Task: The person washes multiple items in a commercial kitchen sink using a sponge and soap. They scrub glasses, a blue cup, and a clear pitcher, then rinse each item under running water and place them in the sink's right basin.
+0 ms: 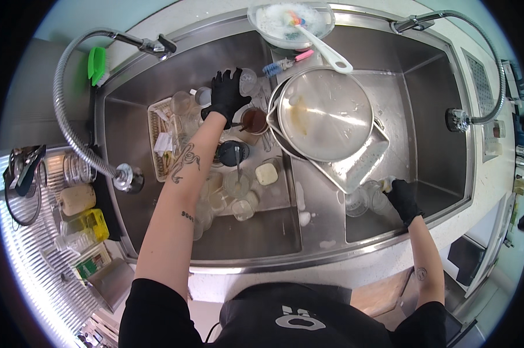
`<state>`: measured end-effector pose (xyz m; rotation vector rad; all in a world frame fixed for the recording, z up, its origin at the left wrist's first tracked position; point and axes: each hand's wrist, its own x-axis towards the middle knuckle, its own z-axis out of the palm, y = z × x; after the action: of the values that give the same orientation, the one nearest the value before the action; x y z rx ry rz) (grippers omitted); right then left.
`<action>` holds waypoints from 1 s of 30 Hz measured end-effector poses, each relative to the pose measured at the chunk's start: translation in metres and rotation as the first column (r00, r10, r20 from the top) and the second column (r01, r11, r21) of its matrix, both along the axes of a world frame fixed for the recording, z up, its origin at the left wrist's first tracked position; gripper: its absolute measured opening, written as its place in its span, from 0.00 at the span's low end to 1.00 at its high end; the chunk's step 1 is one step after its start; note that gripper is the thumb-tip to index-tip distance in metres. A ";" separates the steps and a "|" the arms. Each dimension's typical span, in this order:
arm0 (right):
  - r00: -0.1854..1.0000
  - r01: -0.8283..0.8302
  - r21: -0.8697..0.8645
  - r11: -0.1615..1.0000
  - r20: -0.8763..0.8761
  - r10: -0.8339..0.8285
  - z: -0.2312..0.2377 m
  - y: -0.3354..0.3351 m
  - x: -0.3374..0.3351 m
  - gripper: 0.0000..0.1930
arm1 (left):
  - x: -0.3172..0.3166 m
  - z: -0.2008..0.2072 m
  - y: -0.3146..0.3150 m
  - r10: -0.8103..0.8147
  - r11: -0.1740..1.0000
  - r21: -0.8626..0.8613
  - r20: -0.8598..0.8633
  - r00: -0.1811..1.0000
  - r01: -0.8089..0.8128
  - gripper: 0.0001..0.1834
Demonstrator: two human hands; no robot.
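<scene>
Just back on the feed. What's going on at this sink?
A person in black gloves is working across a double sink. Their left hand, fingers spread, is over the crowded left basin, close to a clear cup; whether it touches anything is unclear. Their right hand is low in the right basin beside clear containers, with a pale item at its fingers. A large round metal pan or lid overlaps a rectangular tray near the divider.
</scene>
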<state>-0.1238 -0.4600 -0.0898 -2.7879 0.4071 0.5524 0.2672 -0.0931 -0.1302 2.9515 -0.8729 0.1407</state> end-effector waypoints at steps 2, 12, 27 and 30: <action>1.000 0.007 0.007 1.000 0.005 -0.007 -0.006 0.000 0.003 0.13 | 0.015 -0.011 -0.005 0.030 0.999 0.027 -0.104 0.994 -0.027 0.47; 0.997 -0.012 0.071 0.997 -0.081 0.018 0.002 0.012 0.021 0.12 | 0.025 -0.028 -0.024 0.220 0.972 -0.003 -0.331 0.917 -0.234 0.48; 0.527 0.229 0.971 0.071 -0.062 -0.848 0.151 0.081 0.039 0.20 | -0.145 0.125 0.067 -0.787 -0.359 -0.291 -0.417 0.455 -0.887 0.24; 0.603 0.292 0.955 0.052 -0.142 -0.785 0.150 0.124 0.038 0.16 | -0.192 0.135 0.073 -0.840 -0.338 0.019 -0.457 0.293 -0.941 0.30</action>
<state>-0.0853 -0.3364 0.0603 -1.2610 0.7315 -0.1074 0.0754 -0.0202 0.0050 0.3700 0.4246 -0.6190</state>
